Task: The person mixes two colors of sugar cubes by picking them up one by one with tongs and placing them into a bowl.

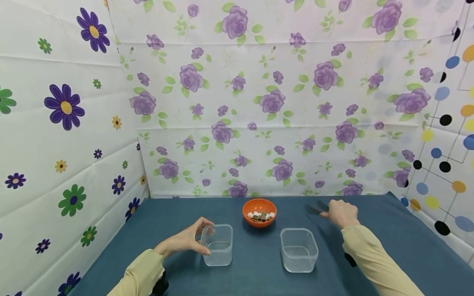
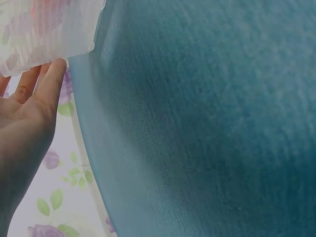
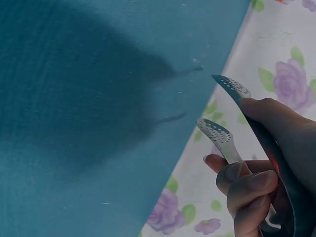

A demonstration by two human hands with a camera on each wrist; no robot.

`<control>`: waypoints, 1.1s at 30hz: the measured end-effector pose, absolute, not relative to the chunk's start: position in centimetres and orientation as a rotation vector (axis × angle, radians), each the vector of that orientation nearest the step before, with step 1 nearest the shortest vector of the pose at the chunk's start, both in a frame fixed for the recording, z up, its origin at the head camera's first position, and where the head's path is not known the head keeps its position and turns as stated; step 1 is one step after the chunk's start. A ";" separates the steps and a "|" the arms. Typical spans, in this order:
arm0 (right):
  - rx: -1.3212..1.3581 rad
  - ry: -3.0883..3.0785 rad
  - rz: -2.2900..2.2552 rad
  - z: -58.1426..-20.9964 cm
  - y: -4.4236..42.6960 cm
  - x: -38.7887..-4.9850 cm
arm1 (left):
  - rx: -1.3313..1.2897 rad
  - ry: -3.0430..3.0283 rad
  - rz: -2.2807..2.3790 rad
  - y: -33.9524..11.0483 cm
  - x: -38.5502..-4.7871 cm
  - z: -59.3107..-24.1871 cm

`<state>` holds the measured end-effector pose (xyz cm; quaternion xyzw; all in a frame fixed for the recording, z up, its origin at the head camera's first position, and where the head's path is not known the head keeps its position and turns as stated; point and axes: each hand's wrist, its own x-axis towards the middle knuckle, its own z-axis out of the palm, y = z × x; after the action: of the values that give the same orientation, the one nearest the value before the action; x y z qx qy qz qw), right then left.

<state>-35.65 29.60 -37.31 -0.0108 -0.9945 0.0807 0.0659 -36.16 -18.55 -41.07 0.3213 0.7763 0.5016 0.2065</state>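
Note:
My left hand [image 1: 187, 239] grips the left side of a clear plastic container [image 1: 219, 258], thumb at the front and fingers toward the back. In the left wrist view, fingertips of that hand [image 2: 29, 116] meet the wall of the container [image 2: 54, 37]. At the right, my right hand [image 1: 342, 213] holds metal tongs [image 1: 314, 209] above the table. Seen from the right wrist, the tongs [image 3: 264, 138] have perforated tips standing apart, with thumb on one arm and fingers curled round the other.
A second clear container [image 1: 299, 264] stands between the hands on the blue tablecloth [image 1: 255, 271]. Farther back, an orange bowl [image 1: 259, 203] holds several small white and brownish pieces [image 1: 261, 216]. Flowered sheets [image 1: 259, 102] hang behind and to the left; a dotted sheet hangs at right.

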 end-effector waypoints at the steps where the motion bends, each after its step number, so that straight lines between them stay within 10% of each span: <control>1: -0.037 -3.003 0.246 -37.5 29.7 -35.7 | 0.896 2.158 1.401 -18.5 -36.2 -41.1; 33: 0.044 -3.011 -0.069 -41.0 27.9 -33.9 | 0.908 2.181 1.304 -18.4 -36.0 -39.9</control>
<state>-33.93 27.91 -40.98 0.0145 -0.9975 -0.0229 0.0648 -36.00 -18.36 -39.94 0.3284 0.7884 0.4714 0.2198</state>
